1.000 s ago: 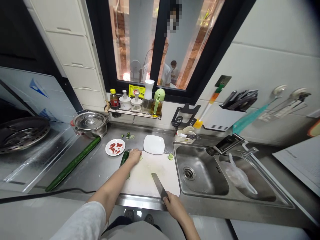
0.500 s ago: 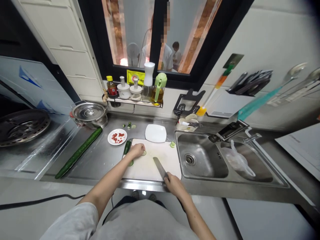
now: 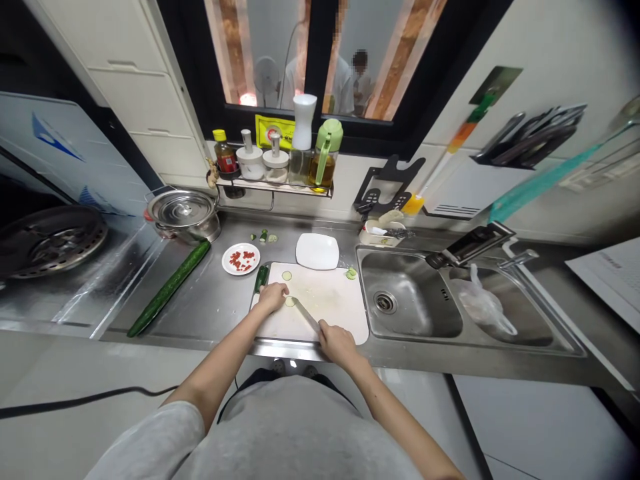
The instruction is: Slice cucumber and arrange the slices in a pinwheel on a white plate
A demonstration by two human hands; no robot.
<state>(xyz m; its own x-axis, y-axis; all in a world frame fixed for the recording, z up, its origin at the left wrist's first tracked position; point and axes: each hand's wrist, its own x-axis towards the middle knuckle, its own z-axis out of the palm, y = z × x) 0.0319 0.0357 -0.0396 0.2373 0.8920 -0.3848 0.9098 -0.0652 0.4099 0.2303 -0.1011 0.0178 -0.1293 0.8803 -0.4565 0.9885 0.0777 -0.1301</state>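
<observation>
A white cutting board (image 3: pixel 325 307) lies on the steel counter in front of me. My left hand (image 3: pixel 273 295) rests closed on a short piece of cucumber (image 3: pixel 261 278) at the board's left edge. My right hand (image 3: pixel 336 341) grips the handle of a knife (image 3: pixel 305 315), whose blade points up-left and reaches the cut end of the cucumber beside my left fingers. One cucumber slice (image 3: pixel 287 275) lies on the board above my left hand.
A whole long cucumber (image 3: pixel 170 288) lies left on the counter near a lidded steel pot (image 3: pixel 183 212). A small plate of red bits (image 3: pixel 241 259) and an empty white plate (image 3: pixel 317 251) sit behind the board. The sink (image 3: pixel 410 303) is to the right, with slices (image 3: pixel 351 273) by its edge.
The knife has swung left across the board until its blade meets the cucumber piece by my left hand. My left hand has drawn the piece nearer. The camera has tipped down.
</observation>
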